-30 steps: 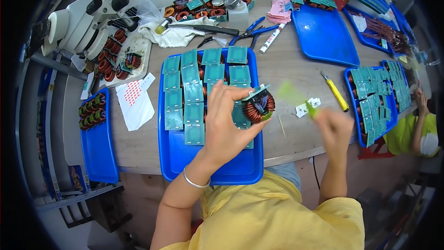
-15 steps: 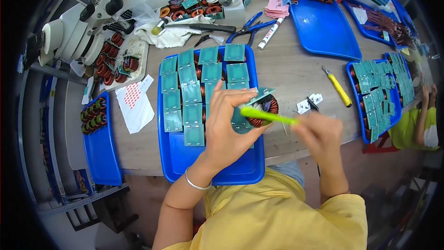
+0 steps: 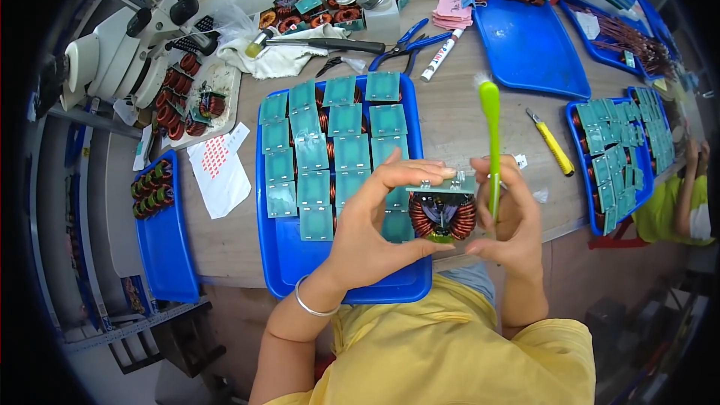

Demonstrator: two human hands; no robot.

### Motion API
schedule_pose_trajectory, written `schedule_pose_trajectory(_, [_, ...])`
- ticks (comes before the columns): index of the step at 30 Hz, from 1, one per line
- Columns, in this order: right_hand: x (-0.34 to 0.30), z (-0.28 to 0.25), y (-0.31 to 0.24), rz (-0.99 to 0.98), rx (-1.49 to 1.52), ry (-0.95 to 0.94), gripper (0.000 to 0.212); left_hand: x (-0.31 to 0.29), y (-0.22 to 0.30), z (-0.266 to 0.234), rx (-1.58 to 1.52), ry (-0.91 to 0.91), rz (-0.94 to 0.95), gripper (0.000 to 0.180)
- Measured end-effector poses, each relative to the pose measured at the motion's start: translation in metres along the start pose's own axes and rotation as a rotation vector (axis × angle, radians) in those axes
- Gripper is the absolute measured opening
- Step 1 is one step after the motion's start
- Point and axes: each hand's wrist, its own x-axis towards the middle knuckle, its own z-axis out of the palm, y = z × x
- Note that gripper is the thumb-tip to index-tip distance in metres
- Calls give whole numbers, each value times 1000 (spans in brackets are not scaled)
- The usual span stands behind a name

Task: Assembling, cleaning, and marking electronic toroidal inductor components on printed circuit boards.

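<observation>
My left hand (image 3: 367, 217) grips a copper-wound toroidal coil (image 3: 442, 217) topped by a small green circuit board (image 3: 441, 186), fingers above and thumb below. The ring of dark red wire faces me, its board uppermost. Close by on the right, my right hand (image 3: 514, 217) is closed round a lime-green toothbrush (image 3: 490, 135), which stands upright with its bristle head at the top. Its fingertips are near the coil's right side; I cannot tell whether they touch it. Beneath my left hand lies a blue tray (image 3: 289, 262) with rows of similar board-topped coils (image 3: 311, 148).
To the right are a yellow utility knife (image 3: 551, 142) and a blue tray of coils (image 3: 611, 217). Pliers (image 3: 409, 45), a paint marker (image 3: 442, 55) and a hammer (image 3: 330, 43) lie at the back. A microscope (image 3: 112, 52) stands left; another person's arm (image 3: 684, 187) shows far right.
The toothbrush has swung from lying across the coil to upright beside it. My right hand has come in close to the coil, and the coil has turned to face me.
</observation>
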Motion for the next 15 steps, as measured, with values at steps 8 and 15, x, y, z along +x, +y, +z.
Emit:
schedule_pose_trajectory(8, [2, 6, -6, -38, -65, -4, 73, -3, -3, 2, -306, -48, -79, 62])
schedule_pose_trajectory(15, [2, 9, -8, -112, -125, 58, 62, -4, -2, 3, -399, -50, -162, 62])
